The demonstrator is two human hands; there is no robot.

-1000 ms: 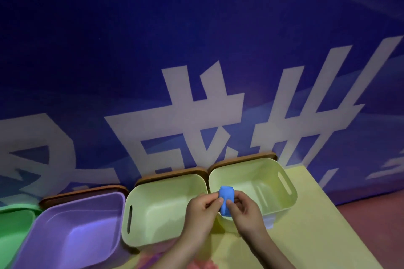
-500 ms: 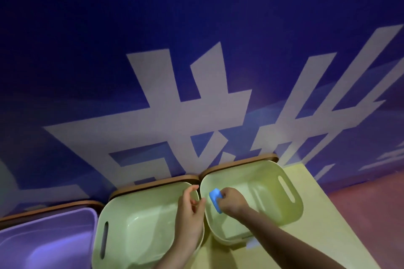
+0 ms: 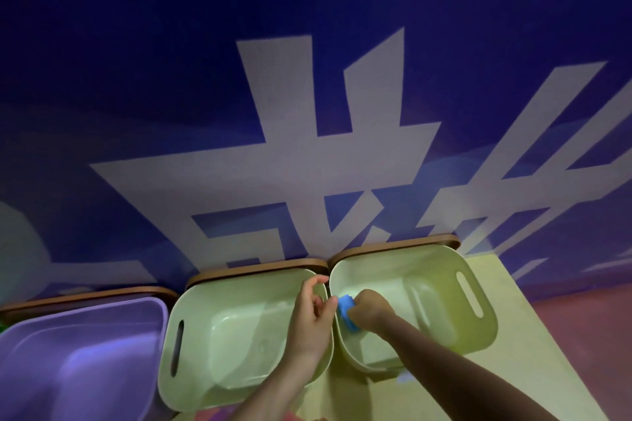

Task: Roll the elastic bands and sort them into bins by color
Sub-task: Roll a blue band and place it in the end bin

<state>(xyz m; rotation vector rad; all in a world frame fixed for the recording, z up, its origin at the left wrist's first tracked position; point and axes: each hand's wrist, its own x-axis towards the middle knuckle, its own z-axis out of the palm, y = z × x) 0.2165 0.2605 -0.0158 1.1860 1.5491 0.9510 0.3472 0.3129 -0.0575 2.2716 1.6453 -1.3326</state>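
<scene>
A: Where are we with the sorting?

B: Mid-drop, we'd say. Our right hand pinches one rolled blue elastic band in curled fingers, just inside the near-left rim of the right pale green bin, low and right of centre in the frame. The roll sits above the bin's floor, not yet let go.

A: And the left hand?

B: The left hand hangs over the right edge of the middle pale green bin, fingers loosely curled, holding nothing.

A: So what is done?

B: This band looks rolled, so only its release is left. Both green bins show bare floors where we can see them, and the purple bin at lower left also looks bare, so we judge the task is early. We cannot see any loose bands; whatever remains lies out of frame.

A: Count it for us.

B: One band, blue. Three bins plainly: two pale green, one purple. A sliver of green at the far left edge may be a fourth; we cannot tell. Two hands. All stand on the yellow bench against the blue wall with white lettering, brown strips behind the bins.
</scene>
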